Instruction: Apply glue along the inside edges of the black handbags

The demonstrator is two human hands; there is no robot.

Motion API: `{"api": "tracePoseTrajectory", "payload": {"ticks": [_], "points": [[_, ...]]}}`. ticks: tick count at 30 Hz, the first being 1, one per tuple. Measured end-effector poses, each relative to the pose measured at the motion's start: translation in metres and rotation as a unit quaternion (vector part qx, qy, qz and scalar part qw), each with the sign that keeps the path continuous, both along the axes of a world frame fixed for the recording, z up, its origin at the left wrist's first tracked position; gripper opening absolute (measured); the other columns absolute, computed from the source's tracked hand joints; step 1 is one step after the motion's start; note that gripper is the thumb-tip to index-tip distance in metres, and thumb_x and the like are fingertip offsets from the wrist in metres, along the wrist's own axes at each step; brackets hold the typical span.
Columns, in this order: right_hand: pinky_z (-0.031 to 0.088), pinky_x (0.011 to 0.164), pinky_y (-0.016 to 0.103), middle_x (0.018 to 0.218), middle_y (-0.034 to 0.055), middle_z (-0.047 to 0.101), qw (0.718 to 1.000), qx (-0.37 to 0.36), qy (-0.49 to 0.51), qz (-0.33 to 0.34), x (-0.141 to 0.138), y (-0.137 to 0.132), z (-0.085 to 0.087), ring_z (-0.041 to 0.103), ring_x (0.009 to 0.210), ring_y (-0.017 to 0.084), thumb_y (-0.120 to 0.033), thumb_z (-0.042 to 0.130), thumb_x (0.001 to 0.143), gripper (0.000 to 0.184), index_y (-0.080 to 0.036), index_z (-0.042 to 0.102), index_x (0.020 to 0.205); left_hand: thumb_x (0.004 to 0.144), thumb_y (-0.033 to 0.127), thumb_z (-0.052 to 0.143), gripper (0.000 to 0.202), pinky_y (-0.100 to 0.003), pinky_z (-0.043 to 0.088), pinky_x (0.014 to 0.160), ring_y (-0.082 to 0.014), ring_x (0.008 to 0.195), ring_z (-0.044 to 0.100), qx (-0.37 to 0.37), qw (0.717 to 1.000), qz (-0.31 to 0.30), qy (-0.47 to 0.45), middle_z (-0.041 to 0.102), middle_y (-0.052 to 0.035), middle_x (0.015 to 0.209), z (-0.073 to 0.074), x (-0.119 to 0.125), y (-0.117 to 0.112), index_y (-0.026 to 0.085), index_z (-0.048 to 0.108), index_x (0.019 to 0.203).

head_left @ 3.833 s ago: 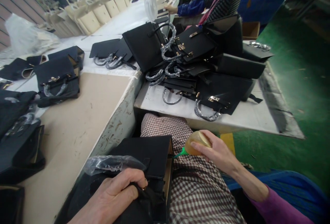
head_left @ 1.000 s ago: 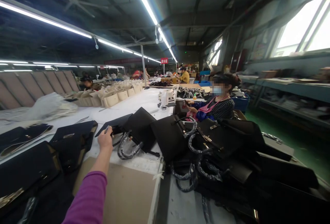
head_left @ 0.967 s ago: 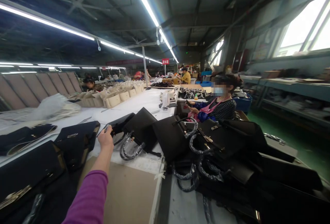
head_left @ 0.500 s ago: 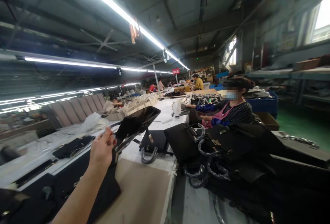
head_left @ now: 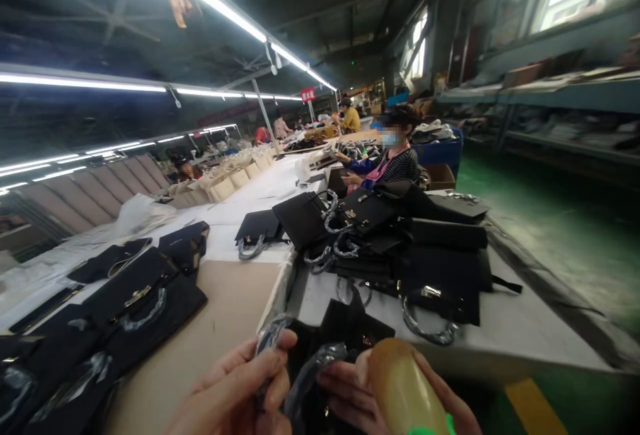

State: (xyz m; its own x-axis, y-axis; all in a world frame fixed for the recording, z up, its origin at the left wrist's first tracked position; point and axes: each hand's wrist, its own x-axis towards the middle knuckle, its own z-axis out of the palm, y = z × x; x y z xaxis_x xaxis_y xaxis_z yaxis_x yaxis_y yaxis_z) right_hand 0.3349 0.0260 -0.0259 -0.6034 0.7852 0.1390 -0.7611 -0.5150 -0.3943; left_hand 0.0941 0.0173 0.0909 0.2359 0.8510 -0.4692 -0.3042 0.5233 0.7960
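Note:
At the bottom centre, my left hand (head_left: 235, 388) is closed in a pinch on the plastic-wrapped handle (head_left: 273, 335) of a black handbag (head_left: 345, 335) held close below me. My right hand (head_left: 370, 398) is closed round an amber glue bottle (head_left: 403, 388) with a green tip, its fingers also touching the bag's second wrapped handle. The bag sits between the two hands, partly hidden by them.
A pile of black handbags (head_left: 400, 241) covers the white table (head_left: 505, 328) ahead. More bags (head_left: 130, 301) lie on the brown board (head_left: 210, 328) at left. A seated person in a striped top (head_left: 395, 161) works farther along. Green floor (head_left: 565, 235) runs on the right.
My left hand lifted a black bag from the table ahead and brought it down close in front of me. My right hand with the bottle has come into view. The camera tilted down.

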Motion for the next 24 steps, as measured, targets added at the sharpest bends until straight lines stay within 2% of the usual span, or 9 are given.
{"api": "tracePoseTrajectory", "payload": {"ticks": [3,6,10,12,14,15,17,20,24], "points": [[0.04,0.114,0.052,0.112,0.0157,0.075,0.996,-0.061,0.059,-0.035,0.0,-0.021,0.01,0.067,0.119,0.035,-0.067,0.07,0.086,0.054,-0.015,0.078,0.101,0.08,0.047,0.085,0.047,-0.014,0.036,0.037,-0.0042,0.042,0.046,0.007,0.997,-0.071,0.0,0.06,-0.0005,0.07,-0.006,0.011,-0.016,0.028,0.072,0.121],[0.057,0.083,0.035,0.082,0.0033,0.065,0.979,-0.143,0.133,-0.051,0.011,-0.035,0.018,0.066,0.073,0.016,-0.05,0.083,0.082,0.039,-0.014,0.074,0.096,0.08,0.046,0.085,0.046,-0.015,0.041,0.039,-0.0051,0.043,0.047,0.072,0.993,-0.006,0.095,0.054,0.0032,0.067,-0.015,0.004,-0.004,0.025,0.069,0.118],[0.041,0.052,0.017,0.075,-0.0034,0.052,0.961,-0.204,0.18,-0.052,0.027,-0.051,0.019,0.05,0.053,0.005,-0.018,0.079,0.086,0.018,-0.011,0.066,0.097,0.081,0.041,0.078,0.041,-0.019,0.055,0.053,-0.0094,0.059,0.053,0.179,0.939,0.124,0.267,0.051,0.0026,0.073,-0.059,-0.016,0.036,0.016,0.066,0.111],[0.041,0.051,0.017,0.075,-0.0032,0.052,0.957,-0.219,0.181,-0.057,0.03,-0.056,0.016,0.05,0.054,0.006,-0.018,0.08,0.085,0.02,-0.012,0.065,0.096,0.083,0.035,0.071,0.047,-0.028,0.063,0.064,-0.0203,0.09,0.067,0.197,0.919,0.142,0.311,0.063,-0.0096,0.106,-0.09,-0.018,0.047,0.017,0.061,0.126],[0.042,0.052,0.018,0.076,-0.0021,0.053,0.956,-0.229,0.172,-0.061,0.029,-0.057,0.014,0.05,0.056,0.007,-0.02,0.082,0.083,0.024,-0.013,0.064,0.096,0.082,0.027,0.072,0.059,-0.038,0.065,0.085,-0.0311,0.13,0.057,0.24,0.897,0.127,0.35,0.048,-0.0164,0.147,-0.115,-0.013,0.045,0.02,0.056,0.138],[0.043,0.053,0.018,0.077,-0.0016,0.053,0.956,-0.231,0.168,-0.066,0.028,-0.056,0.013,0.05,0.056,0.007,-0.02,0.083,0.083,0.024,-0.012,0.064,0.097,0.083,0.023,0.072,0.063,-0.043,0.06,0.1,-0.0334,0.144,0.044,0.304,0.864,0.1,0.389,0.032,-0.0135,0.162,-0.124,-0.008,0.04,0.024,0.053,0.144],[0.044,0.053,0.018,0.077,-0.001,0.054,0.956,-0.234,0.16,-0.078,0.028,-0.051,0.013,0.049,0.056,0.007,-0.017,0.081,0.082,0.023,-0.011,0.065,0.097,0.089,0.013,0.064,0.067,-0.055,0.044,0.118,-0.0364,0.156,0.024,0.512,0.703,-0.008,0.493,0.019,-0.0107,0.17,-0.133,0.001,0.027,0.028,0.046,0.152],[0.043,0.053,0.018,0.077,-0.0012,0.052,0.955,-0.234,0.157,-0.091,0.03,-0.044,0.011,0.047,0.055,0.006,-0.016,0.078,0.083,0.021,-0.01,0.066,0.098,0.086,0.004,0.052,0.064,-0.058,0.044,0.118,-0.0351,0.148,0.039,0.675,0.481,-0.237,0.507,0.049,-0.0137,0.154,-0.128,0.012,0.012,0.024,0.052,0.147],[0.041,0.053,0.018,0.078,-0.0004,0.052,0.953,-0.243,0.159,-0.085,0.033,-0.039,0.001,0.046,0.055,0.006,-0.022,0.078,0.084,0.025,-0.008,0.067,0.102,0.09,0.007,0.055,0.031,-0.045,0.062,0.094,-0.0309,0.113,0.066,0.65,0.454,-0.317,0.521,0.066,-0.0173,0.13,-0.119,0.025,0.017,0.017,0.065,0.118]]}}
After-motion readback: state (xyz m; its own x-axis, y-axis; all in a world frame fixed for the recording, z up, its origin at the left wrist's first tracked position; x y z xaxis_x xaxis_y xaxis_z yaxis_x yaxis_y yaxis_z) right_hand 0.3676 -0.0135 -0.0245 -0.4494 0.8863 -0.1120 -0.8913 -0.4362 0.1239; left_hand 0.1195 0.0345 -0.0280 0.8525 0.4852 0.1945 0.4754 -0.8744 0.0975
